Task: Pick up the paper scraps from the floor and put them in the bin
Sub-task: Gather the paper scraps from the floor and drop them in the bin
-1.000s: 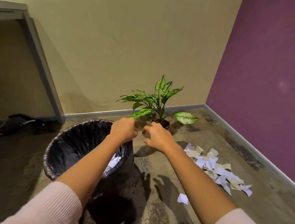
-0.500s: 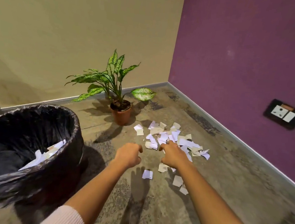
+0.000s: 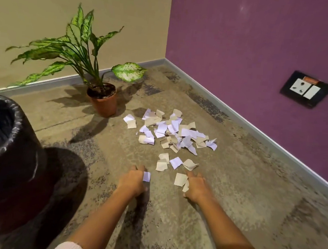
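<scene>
Nearest, to the right of the bin with its black liner, two bare forearms reach down to the floor. The left hand, the one closer to the bin, has its fingers curled and pinches a white scrap. The right hand, further from the bin, is low with bent fingers. A narrow beige scrap sits at its thumb side, but I cannot tell if it is gripped. A larger beige scrap lies just beside that hand. Beyond the hands is a small group of scraps, then the main pile. A potted plant stands beyond the bin, near the wall.
</scene>
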The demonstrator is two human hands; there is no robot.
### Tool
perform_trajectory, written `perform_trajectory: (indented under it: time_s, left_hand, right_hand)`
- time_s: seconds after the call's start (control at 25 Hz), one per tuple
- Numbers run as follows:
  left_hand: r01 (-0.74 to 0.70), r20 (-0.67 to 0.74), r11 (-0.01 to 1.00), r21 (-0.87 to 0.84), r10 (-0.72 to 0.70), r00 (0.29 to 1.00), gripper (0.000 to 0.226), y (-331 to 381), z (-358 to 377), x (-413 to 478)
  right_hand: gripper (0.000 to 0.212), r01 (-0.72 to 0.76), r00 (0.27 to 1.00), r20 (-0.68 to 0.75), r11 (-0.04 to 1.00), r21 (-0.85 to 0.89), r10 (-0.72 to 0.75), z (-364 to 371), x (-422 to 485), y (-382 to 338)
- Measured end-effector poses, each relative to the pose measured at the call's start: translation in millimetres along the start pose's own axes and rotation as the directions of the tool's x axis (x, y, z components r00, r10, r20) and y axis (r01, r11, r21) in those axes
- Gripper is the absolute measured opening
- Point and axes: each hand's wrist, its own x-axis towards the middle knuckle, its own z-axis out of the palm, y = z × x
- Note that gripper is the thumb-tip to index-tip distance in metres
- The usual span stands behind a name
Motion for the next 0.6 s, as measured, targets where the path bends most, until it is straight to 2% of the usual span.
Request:
perform_trajectory:
  time_s: [0.08, 0.2, 0.36, 0.52, 0.6]
  left_hand:
    - [-0.008, -0.026, 1.000, -0.014, 0.008, 1.000, 0.057, 1, 8, 6]
    - [-0.014, -0.064, 0.997, -0.076, 0.009, 0.998, 0.051, 0, 13, 17]
    - [-0.081, -0.111, 0.981, -0.175, 0.062, 0.992, 0.053, 5, 17, 30]
    - [-0.194, -0.158, 0.953, -0.233, 0.160, 0.974, 0.081, 15, 19, 43]
    - [-0.235, -0.150, 0.951, -0.199, 0.208, 0.967, 0.105, 19, 19, 49]
  right_hand:
    - [0.082, -0.004, 1.000, -0.014, 1.000, 0.025, 0.005, 8, 6, 4]
    - [0.069, 0.010, 0.999, -0.034, 0.997, 0.071, -0.007, 10, 19, 2]
    - [0.064, 0.074, 0.995, -0.072, 0.981, 0.179, -0.062, 11, 34, -7]
    - [0.059, 0.223, 0.961, -0.245, 0.885, 0.408, -0.129, 9, 45, -21]
    - [0.053, 0.279, 0.914, -0.379, 0.903, 0.327, -0.145, 4, 49, -20]
